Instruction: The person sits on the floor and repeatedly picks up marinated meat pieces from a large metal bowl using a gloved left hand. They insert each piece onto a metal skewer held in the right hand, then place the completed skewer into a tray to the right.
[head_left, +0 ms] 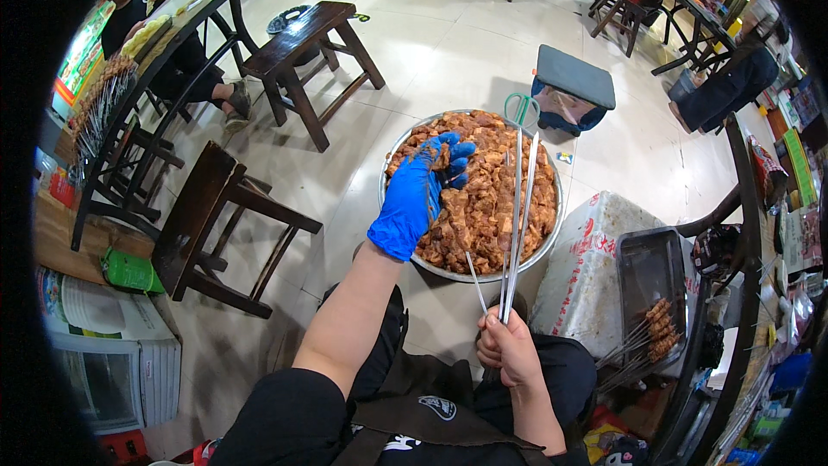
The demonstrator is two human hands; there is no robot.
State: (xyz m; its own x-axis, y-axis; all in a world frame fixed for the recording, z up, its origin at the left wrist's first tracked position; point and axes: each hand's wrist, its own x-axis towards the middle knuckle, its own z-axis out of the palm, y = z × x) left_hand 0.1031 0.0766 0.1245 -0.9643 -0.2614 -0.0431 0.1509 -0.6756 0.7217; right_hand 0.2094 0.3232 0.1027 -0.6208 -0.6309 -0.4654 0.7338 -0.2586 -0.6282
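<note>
Before me stands a wide metal basin (557, 223) heaped with chunks of marinated meat (482, 207). My left hand (420, 188), in a blue disposable glove smeared with marinade, is over the left part of the heap. Its fingers curl around some meat, partly hidden by the hand. Bare and lower down, my right hand (508, 349) grips several metal skewers (515, 226). Most of them point up across the basin; one shorter-looking skewer (477, 281) slants left, its tip near the basin's front. Green-handled scissors (521, 110) rise at the basin's far rim.
At right, a white foam box (582, 259) supports a dark tray (631, 272) with loaded skewers (661, 330). A grey-topped stool (576, 74) stands beyond the basin. Wooden benches (304, 39) (200, 220) are at left. A person (139, 13) sits behind the left table, which bears more skewers (97, 110).
</note>
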